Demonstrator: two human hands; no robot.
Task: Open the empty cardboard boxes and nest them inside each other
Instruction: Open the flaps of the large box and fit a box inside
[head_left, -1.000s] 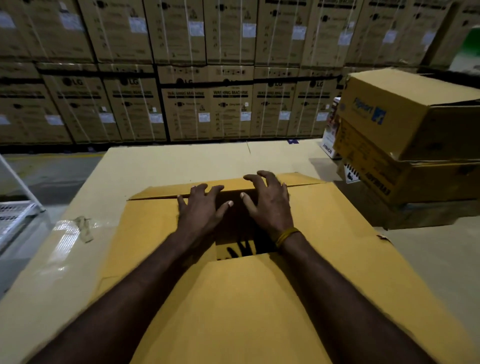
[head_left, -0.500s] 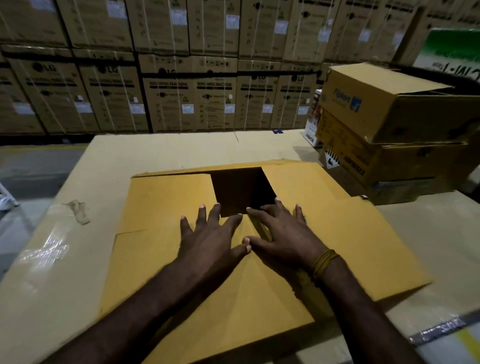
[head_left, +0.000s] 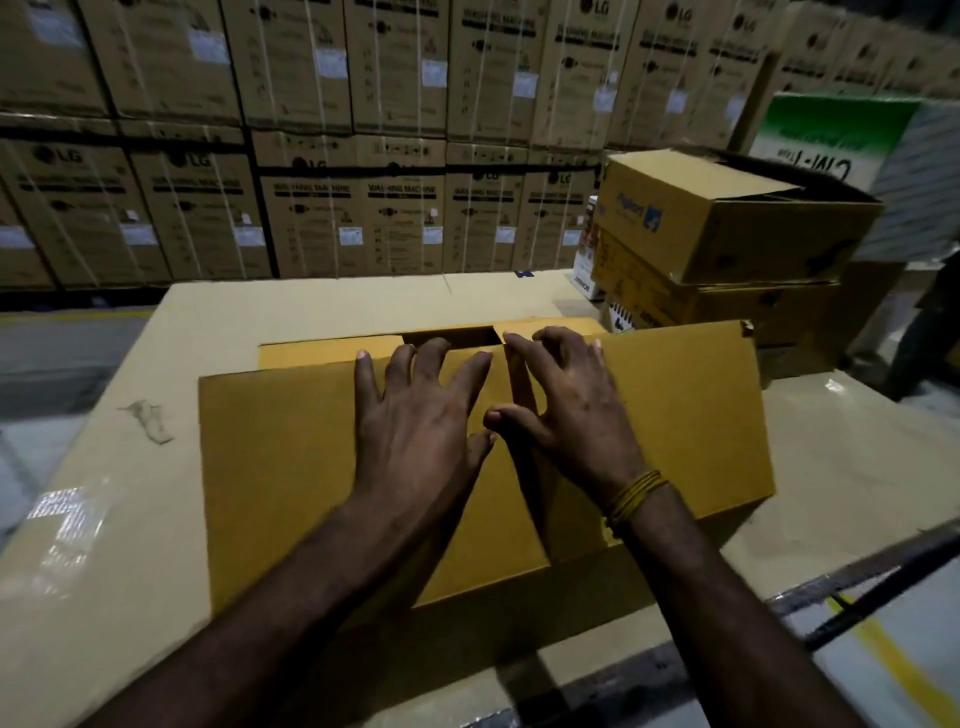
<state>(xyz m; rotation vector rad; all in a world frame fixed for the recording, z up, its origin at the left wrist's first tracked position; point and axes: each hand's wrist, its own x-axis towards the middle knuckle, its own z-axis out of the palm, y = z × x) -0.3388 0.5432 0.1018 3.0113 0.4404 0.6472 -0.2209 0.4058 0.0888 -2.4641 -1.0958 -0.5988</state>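
A large carton (head_left: 218, 332) carries the yellow box (head_left: 291, 467) and stacked boxes (head_left: 727, 260).

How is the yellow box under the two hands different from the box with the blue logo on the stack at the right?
The yellow box lies on the wide cardboard surface, directly under both hands; the blue-logo box sits on top of another box. The yellow box has plain flaps with no print visible; the blue-logo box carries a printed logo on its side. The yellow box looks brighter yellow, the other browner. Both are cardboard, each with a dark gap showing at its top.
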